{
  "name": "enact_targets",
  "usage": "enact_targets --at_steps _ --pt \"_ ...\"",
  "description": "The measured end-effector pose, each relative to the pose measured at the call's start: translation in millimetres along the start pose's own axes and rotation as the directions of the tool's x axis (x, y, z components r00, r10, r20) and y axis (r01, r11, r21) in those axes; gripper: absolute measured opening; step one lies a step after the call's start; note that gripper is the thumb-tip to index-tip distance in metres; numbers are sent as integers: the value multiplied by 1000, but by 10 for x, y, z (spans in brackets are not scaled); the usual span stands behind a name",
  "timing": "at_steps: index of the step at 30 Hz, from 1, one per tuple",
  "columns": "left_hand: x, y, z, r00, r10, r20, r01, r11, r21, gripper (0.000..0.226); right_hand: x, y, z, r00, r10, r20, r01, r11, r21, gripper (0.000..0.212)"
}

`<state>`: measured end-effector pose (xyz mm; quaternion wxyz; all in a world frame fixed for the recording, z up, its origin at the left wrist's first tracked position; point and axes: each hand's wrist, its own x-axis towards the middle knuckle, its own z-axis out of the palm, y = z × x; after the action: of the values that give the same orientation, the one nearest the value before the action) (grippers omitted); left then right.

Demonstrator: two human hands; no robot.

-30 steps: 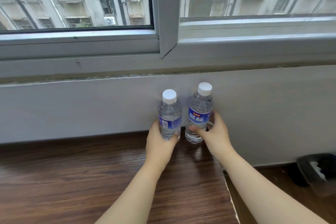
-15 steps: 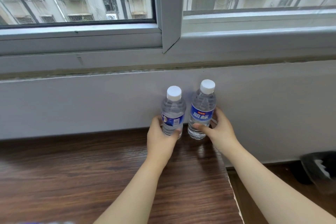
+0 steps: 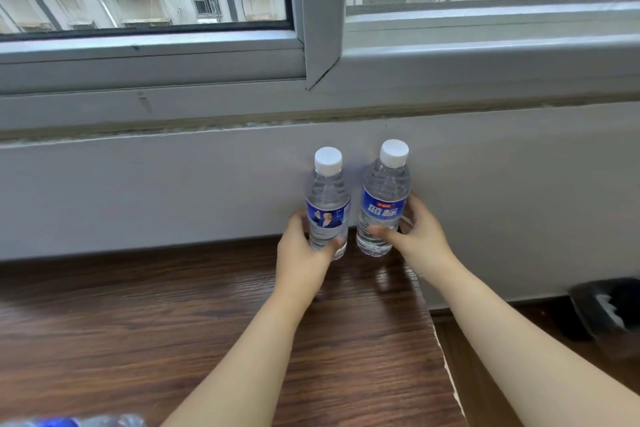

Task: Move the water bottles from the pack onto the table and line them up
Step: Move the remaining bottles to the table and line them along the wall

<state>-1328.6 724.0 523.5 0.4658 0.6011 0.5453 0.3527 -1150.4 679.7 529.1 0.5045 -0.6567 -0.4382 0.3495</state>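
Two clear water bottles with white caps and blue labels stand upright side by side at the far right of the dark wooden table (image 3: 138, 340), close to the grey wall. My left hand (image 3: 304, 256) is wrapped around the lower half of the left bottle (image 3: 327, 198). My right hand (image 3: 415, 239) grips the right bottle (image 3: 384, 198) low down, thumb in front and fingers behind. A blurred part of the bottle pack (image 3: 79, 421) shows at the bottom left edge.
The grey wall (image 3: 173, 191) and window frame rise directly behind the bottles. The table's right edge (image 3: 446, 367) runs just under my right forearm. A dark bin (image 3: 609, 308) sits on the floor to the right.
Both hands stay on the bottles. The view has shifted slightly down and left, and the left bottle's label has turned a little. The pack has come into view at the bottom left.
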Motion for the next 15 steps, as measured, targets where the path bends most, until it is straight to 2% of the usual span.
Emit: enact_targets --at_steps 3,7,9,11,15 --pt "16 39 21 998 -19 -55 23 997 74 57 2 8 -1 1000 -7 3 7 1000 -7 78" --pt "39 61 107 992 25 -120 18 939 344 61 3 2 5 1000 -15 2 15 1000 7 76" --pt "50 55 135 992 71 -106 -21 911 412 63 11 -2 0 1000 -20 7 20 1000 4 76" --pt "53 21 119 992 112 -58 -81 917 392 59 23 -1 -8 1000 -21 14 21 1000 3 76" --pt "47 -48 9 987 157 26 -159 966 203 47 41 7 -24 999 -16 32 15 1000 7 75"
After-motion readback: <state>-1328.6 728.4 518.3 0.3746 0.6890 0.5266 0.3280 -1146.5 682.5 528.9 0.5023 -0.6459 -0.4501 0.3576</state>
